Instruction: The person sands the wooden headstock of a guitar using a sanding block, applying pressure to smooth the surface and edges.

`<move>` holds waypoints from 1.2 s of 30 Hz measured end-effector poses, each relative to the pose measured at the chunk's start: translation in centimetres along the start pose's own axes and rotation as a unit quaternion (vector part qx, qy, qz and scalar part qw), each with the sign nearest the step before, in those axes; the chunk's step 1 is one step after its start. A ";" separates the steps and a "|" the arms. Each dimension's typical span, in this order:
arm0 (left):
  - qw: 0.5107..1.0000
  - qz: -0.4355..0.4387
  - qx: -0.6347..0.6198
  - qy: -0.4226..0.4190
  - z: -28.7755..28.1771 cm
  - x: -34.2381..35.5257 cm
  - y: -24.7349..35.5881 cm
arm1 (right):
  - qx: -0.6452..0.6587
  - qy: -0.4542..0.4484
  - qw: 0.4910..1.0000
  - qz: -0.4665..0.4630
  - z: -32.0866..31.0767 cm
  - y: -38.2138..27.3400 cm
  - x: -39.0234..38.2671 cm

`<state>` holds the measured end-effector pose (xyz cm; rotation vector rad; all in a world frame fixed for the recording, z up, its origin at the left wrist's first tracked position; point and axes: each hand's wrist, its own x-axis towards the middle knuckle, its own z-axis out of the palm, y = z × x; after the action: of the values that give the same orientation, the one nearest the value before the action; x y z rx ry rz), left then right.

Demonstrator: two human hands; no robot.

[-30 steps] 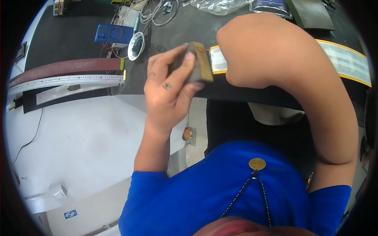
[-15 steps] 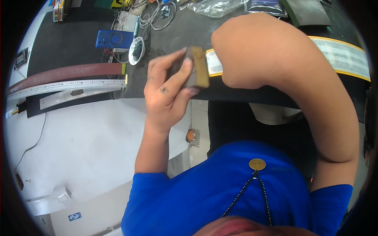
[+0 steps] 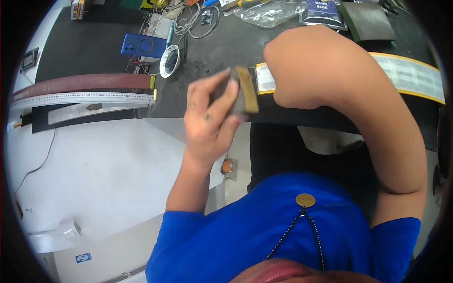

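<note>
My left hand (image 3: 207, 113) is closed around a small grey block (image 3: 243, 96) with a tan-yellow face, blurred by motion. The thumb and fingers grip its left side, near the front edge of the dark bench. To the right, my right hand (image 3: 297, 61) is bent sharply at the wrist; its fingers are hidden from this view, and what they hold, if anything, does not show. Beneath that hand and forearm lies a long whitish strip (image 3: 415, 75) with yellow edges. Its left end (image 3: 265, 81) comes out just right of the block.
At the left of the bench lie a dark red curved bar (image 3: 94, 84), a metal ruler (image 3: 104, 98) and a blue phone (image 3: 137, 45). A white bowl (image 3: 175, 70) of dark material stands near tangled cables (image 3: 200, 28). Farther back are a plastic bag (image 3: 271, 14), a pouch (image 3: 323, 14) and a dark green block (image 3: 368, 23).
The whole view has shifted slightly, so bench items sit farther right in the picture. My left hand and the block are a little nearer to me; the right arm looks nearly unchanged against the strip.
</note>
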<state>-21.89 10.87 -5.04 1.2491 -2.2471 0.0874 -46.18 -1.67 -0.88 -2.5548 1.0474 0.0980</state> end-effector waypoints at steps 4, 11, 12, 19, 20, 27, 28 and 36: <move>0.998 -0.064 0.021 0.003 -2.5 -6.2 -3.9 | -0.041 -0.023 0.999 0.007 -0.9 -1.4 -0.4; 0.980 -0.154 0.050 0.118 -0.4 -7.9 -0.2 | -0.032 -0.024 0.998 0.047 -1.3 -1.7 0.0; 0.986 -0.134 0.037 0.097 -0.7 -8.3 0.0 | -0.017 -0.040 0.998 0.052 -1.2 -1.7 0.1; 0.937 -0.298 -0.081 0.164 -4.9 -13.1 -3.8 | -0.048 -0.041 0.998 0.007 -1.0 -1.7 0.3; 0.872 -0.335 -0.275 0.226 -4.9 -12.6 -3.7 | 0.041 0.038 0.997 -0.060 -0.4 -1.5 0.1; 0.675 -0.239 -0.647 0.261 -3.2 0.5 -3.1 | 0.113 0.238 0.936 -0.235 -2.9 -5.1 0.4; 0.600 -0.273 -0.719 0.219 -4.1 2.7 -2.6 | 0.103 0.244 0.931 -0.251 -3.4 -5.9 0.4; 0.605 -0.208 -0.768 -0.003 -1.6 11.7 -10.4 | -0.010 0.252 0.950 -0.183 -7.6 -4.1 2.5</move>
<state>-17.63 -3.43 -0.01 0.5751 -1.0413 -1.6325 -42.15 -3.49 6.94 -2.8134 0.7013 -0.6768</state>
